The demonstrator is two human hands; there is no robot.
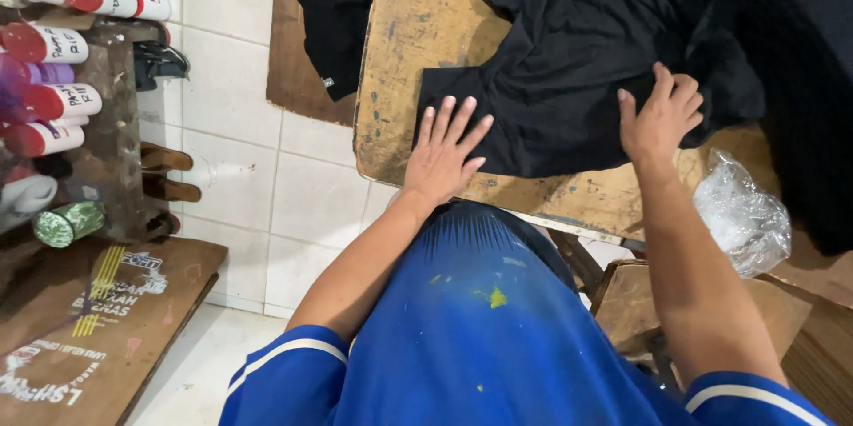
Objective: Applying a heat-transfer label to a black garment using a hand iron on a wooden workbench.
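Note:
A black garment (577,62) lies spread over a worn wooden board (418,35) in front of me. My left hand (444,155) rests flat with fingers apart on the garment's near left corner, partly on the board's edge. My right hand (659,115) presses on the garment's near right part, fingers curled into the cloth's folds. Whether it grips the cloth is unclear. My blue shirt fills the bottom of the view.
A crumpled clear plastic bag (742,213) lies at the board's right end. Another black cloth (333,8) hangs over a second board behind. A rack of spray cans (53,62) stands at the left. A printed wooden panel (89,319) lies on the white tiled floor.

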